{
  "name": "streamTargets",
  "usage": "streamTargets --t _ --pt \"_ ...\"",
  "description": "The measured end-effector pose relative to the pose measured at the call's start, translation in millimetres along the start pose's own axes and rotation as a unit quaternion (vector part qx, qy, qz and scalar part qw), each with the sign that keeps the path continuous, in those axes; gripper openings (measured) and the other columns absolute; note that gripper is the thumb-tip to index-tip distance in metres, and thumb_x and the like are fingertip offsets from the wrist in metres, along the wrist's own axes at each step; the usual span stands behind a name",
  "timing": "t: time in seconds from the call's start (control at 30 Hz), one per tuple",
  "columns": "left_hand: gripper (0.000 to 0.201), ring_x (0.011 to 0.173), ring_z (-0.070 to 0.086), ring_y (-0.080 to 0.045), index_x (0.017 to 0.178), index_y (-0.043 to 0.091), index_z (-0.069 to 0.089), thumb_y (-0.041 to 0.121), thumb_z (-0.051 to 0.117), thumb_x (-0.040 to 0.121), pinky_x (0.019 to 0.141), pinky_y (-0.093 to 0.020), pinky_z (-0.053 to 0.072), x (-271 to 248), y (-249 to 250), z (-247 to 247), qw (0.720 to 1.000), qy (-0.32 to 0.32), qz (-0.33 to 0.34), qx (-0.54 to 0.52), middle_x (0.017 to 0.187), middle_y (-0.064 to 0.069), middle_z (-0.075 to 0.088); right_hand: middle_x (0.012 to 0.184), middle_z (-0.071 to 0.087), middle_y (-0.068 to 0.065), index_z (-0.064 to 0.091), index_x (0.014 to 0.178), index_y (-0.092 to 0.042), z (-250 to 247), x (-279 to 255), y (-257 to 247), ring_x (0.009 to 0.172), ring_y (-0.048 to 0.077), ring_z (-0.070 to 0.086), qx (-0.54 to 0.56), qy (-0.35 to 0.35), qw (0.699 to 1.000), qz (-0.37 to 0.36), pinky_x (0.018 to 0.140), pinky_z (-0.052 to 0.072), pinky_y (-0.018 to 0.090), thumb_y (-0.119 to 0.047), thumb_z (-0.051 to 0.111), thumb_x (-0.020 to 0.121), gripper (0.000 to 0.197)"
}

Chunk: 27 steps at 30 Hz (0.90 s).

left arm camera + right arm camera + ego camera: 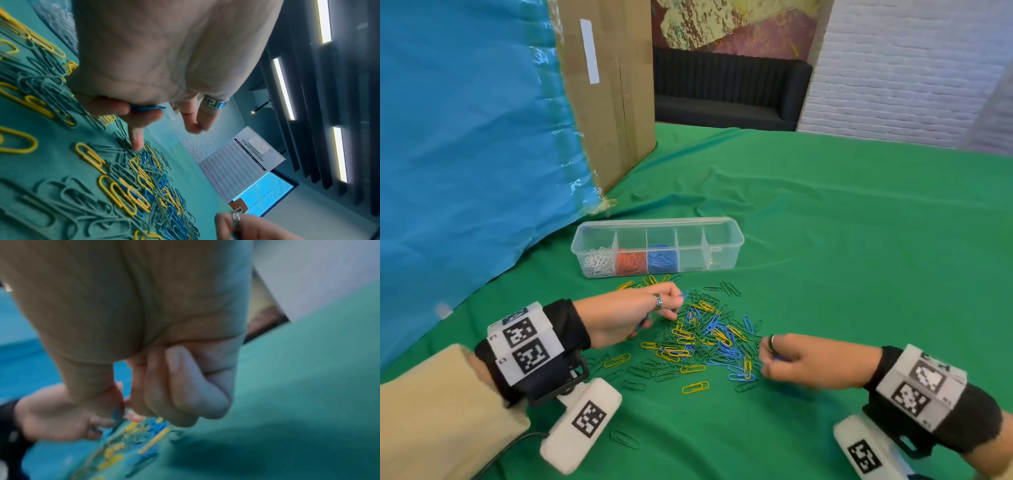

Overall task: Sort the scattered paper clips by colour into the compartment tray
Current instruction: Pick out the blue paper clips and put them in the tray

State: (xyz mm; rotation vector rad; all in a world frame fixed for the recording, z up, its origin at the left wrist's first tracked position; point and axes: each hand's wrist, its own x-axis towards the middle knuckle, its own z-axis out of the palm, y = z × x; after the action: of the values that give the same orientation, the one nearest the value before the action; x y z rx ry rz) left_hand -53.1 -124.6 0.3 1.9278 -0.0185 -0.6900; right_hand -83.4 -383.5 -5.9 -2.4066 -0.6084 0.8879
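Tray: a clear compartment tray lay on the green-covered counter at 12 o'clock from the heap, with five compartments in a row.
Tray contents: white clips filled the leftmost compartment, red clips the next, blue clips the third; what the two right compartments held could not be told.
Loose heap: scattered paper clips, yellow, blue and dark green, lay between the two hands, with strays at 6 and 7 o'clock.
Left hand: the left hand sat at the heap's 9 o'clock edge, fingers curled round a few blue paper clips, one finger pointing down onto the heap.
Right hand: the right hand sat at the heap's 3 o'clock edge, fingers curled; a bit of blue showed at its fingertips, but the blur left it unclear whether it gripped a clip.
Surroundings: a cardboard box and a blue sheet stood at 10 to 11 o'clock, a black sofa beyond at 12.
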Motion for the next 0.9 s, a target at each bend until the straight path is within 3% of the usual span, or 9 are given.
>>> streamTargets --t 0.07,0.13,0.23,0.4,0.5,0.6,0.77,0.83,0.9 --pt "0.022 0.055 0.031 -0.006 0.074 0.023 0.044 0.026 0.044 0.096 0.056 -0.024 0.020 2 1 0 0.999 0.014 0.018 -0.023 0.100 0.005 0.058 0.059 0.025 0.000 0.035 0.070 -0.018 -6 4 3 0.047 0.012 0.019 0.275 -0.018 0.961 0.009 0.040 0.024 0.018 -0.028 0.040 0.077 0.013" --pt "0.023 0.054 0.027 -0.008 0.070 0.022 0.042 0.017 0.045 0.092 0.053 -0.022 0.022 4 2 1 0.993 0.009 0.040 -0.109 0.093 0.003 0.062 0.055 0.024 -0.001 0.035 0.067 -0.018 -15 8 10 0.044 0.009 0.017 0.481 -0.054 0.875 -0.011 0.038 0.020 0.015 -0.022 0.044 0.078 0.014" --pt "0.020 0.047 0.027 -0.009 0.063 0.016 0.035 0.013 0.053 0.071 0.045 -0.019 0.024 7 6 -1 0.957 -0.057 0.069 -0.277 0.072 -0.005 0.060 0.056 0.031 0.001 0.041 0.071 -0.016 -22 16 14 0.043 0.009 0.022 0.595 -0.085 0.798 -0.044 0.038 0.022 0.017 -0.020 0.045 0.082 0.013" --pt "0.019 0.044 0.024 -0.011 0.057 0.011 0.045 0.013 0.064 0.055 0.042 -0.022 0.018 16 11 2 0.875 -0.205 0.149 -0.412 0.056 -0.006 0.048 0.056 0.032 -0.003 0.041 0.071 -0.016 -21 25 11 0.042 0.006 0.018 0.439 0.006 0.898 0.004 0.040 0.013 0.017 -0.026 0.041 0.094 0.024" --pt "0.013 0.042 0.033 -0.011 0.059 0.010 0.049 0.015 0.061 0.056 0.042 -0.021 0.020 21 11 7 0.852 -0.240 0.147 -0.441 0.053 -0.003 0.046 0.059 0.033 -0.007 0.053 0.087 -0.017 -22 26 2 0.044 0.004 0.026 0.233 0.013 0.972 0.000 0.041 0.024 0.015 -0.016 0.035 0.101 0.023" --pt "0.012 0.041 0.035 -0.011 0.063 0.011 0.050 0.016 0.060 0.060 0.042 -0.021 0.021 26 9 11 0.846 -0.257 0.126 -0.450 0.053 -0.001 0.043 0.063 0.045 -0.007 0.064 0.100 -0.014 -20 27 -13 0.054 0.006 0.040 -0.021 0.017 0.999 -0.026 0.054 0.036 0.018 -0.026 0.047 0.097 0.021" --pt "0.023 0.041 0.028 -0.007 0.058 0.014 0.046 0.006 0.034 0.076 0.039 -0.017 0.015 31 16 24 0.919 -0.191 0.027 -0.343 0.053 0.002 0.037 0.055 0.040 -0.008 0.063 0.091 -0.022 -10 29 -20 0.049 0.003 0.036 -0.217 0.027 0.976 0.004 0.045 0.025 0.017 -0.042 0.067 0.081 0.022" --pt "0.035 0.041 0.024 -0.006 0.064 0.014 0.050 -0.002 0.025 0.082 0.039 -0.016 0.014 31 24 33 0.981 -0.117 0.045 -0.147 0.052 0.003 0.035 0.056 0.040 -0.010 0.065 0.091 -0.021 -9 30 -18 0.050 0.002 0.037 -0.223 0.040 0.974 0.000 0.046 0.026 0.015 -0.038 0.068 0.081 0.020" --pt "0.037 0.041 0.026 -0.005 0.077 0.015 0.060 -0.003 0.030 0.087 0.040 -0.018 0.021 29 33 42 0.985 -0.058 0.111 0.116 0.053 0.006 0.036 0.057 0.040 -0.012 0.066 0.093 -0.019 -9 29 -16 0.051 0.001 0.037 -0.225 0.048 0.973 0.001 0.049 0.029 0.016 -0.035 0.066 0.082 0.019"
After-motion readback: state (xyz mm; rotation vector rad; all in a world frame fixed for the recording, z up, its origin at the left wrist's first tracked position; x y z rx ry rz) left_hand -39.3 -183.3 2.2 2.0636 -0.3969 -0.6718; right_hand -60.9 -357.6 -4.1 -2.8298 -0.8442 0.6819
